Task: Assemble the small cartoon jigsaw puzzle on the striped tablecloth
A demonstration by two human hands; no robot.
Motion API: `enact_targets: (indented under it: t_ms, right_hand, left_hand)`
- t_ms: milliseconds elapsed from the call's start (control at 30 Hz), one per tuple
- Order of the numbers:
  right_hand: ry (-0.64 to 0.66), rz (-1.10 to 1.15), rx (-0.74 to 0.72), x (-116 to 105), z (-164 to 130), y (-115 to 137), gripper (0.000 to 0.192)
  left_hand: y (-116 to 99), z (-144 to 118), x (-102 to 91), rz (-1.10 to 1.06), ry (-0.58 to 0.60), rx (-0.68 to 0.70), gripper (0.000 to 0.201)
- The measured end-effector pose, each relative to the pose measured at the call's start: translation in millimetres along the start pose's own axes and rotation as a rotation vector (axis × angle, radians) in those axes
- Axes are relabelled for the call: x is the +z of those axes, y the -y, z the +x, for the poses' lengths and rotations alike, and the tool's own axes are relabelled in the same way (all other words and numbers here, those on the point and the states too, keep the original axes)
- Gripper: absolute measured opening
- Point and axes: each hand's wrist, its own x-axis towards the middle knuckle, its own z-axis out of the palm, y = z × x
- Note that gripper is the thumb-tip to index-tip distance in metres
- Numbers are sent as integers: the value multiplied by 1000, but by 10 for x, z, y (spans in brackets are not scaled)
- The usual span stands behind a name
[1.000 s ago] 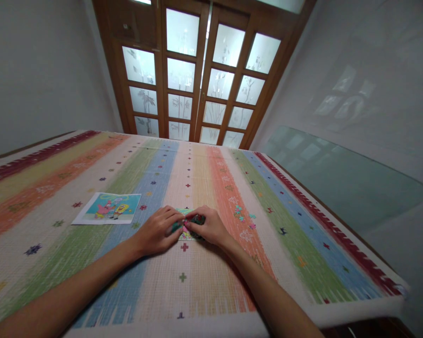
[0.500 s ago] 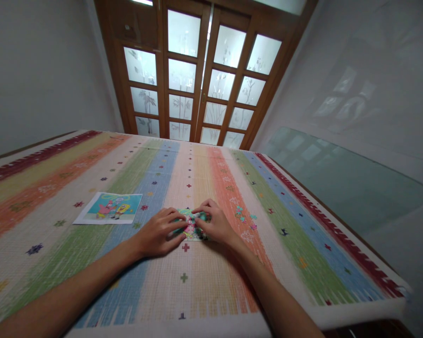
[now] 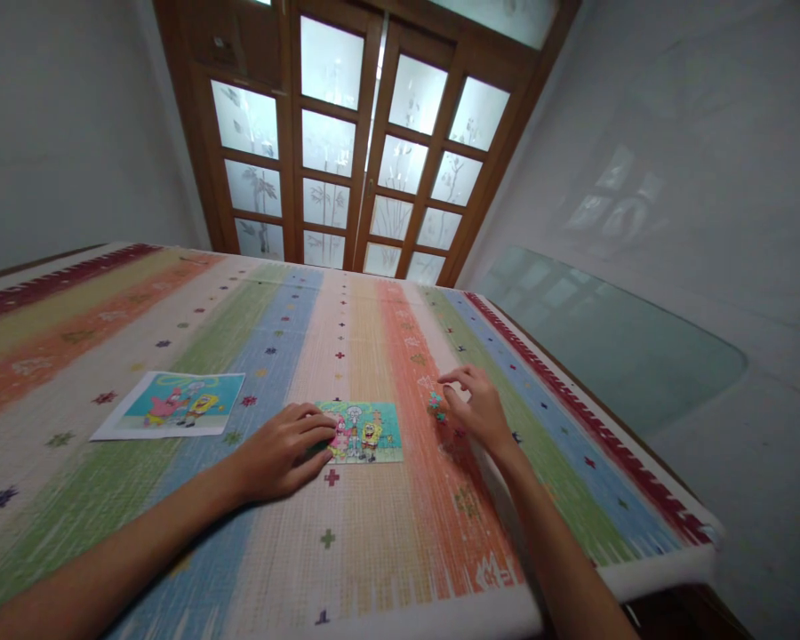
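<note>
A small jigsaw puzzle point(image 3: 373, 436) with cartoon figures lies flat on the striped cloth in front of me. Tan cloth shows through gaps in its right half. My left hand point(image 3: 284, 453) lies at its left edge, fingers stretched over that side and covering part of the picture. Off to the right, my right hand point(image 3: 476, 409) hovers over a small cluster of loose puzzle pieces point(image 3: 436, 404), thumb and forefinger slightly apart. I see nothing between them. Some pieces are partly hidden by this hand.
A printed picture sheet point(image 3: 180, 404) with the same cartoon scene lies to the left on the tablecloth point(image 3: 373, 542). The table's right edge drops off near a pale glass-like panel point(image 3: 613, 347) by the wall. Wooden doors point(image 3: 366, 178) with frosted panes stand behind the table.
My right hand has left the puzzle and moved right to the loose pieces, uncovering the puzzle's right side. The left hand stays at the left edge. The view has shifted slightly.
</note>
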Motion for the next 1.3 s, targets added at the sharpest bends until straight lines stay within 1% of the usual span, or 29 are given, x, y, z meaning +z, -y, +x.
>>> enact_targets:
  t_ms: [33, 100, 167, 200, 333, 467, 567, 800, 900, 1000, 1100, 1200, 1300]
  right_hand:
    - [26, -69, 0, -55, -25, -81, 18]
    - [123, -122, 21, -123, -91, -214, 16]
    - [199, -133, 35, -135, -162, -293, 18]
    - [217, -137, 34, -122, -194, -312, 19]
    - [232, -193, 13, 1, -250, -294, 16]
    - [249, -332, 59, 139, -202, -259, 12]
    - [255, -350, 88, 197, -152, -267, 9]
    - [290, -233, 114, 183, -68, -288, 7]
    - [322, -152, 156, 152, -22, -280, 6]
    - [375, -48, 230, 134, 34, -279, 4]
    - [425, 27, 278, 137, 83, -275, 8]
    - [445, 62, 274, 153, 109, -226, 11]
    - [481, 231, 278, 198, 109, -86, 12]
  left_hand:
    - [2, 0, 0, 1, -5, 3, 21]
    - [9, -3, 4, 3, -13, 12, 22]
    - [17, -7, 9, 5, -17, 21, 22]
    - [20, -8, 11, 7, -15, 24, 22]
    - [16, 0, 2, 7, -7, 23, 21]
    - [-7, 23, -27, -7, -17, 32, 21]
    - [-17, 27, -41, -6, -29, 39, 23]
    - [-7, 10, -29, 3, -86, 8, 25]
    - [-15, 18, -35, 4, -82, 8, 24]
    - [-16, 24, -44, 14, -83, 19, 23]
    - [-2, 15, -35, 26, -90, 18, 23]
    - [15, -4, -15, 45, -89, 10, 23]
    - [18, -17, -5, 50, -94, 7, 24]
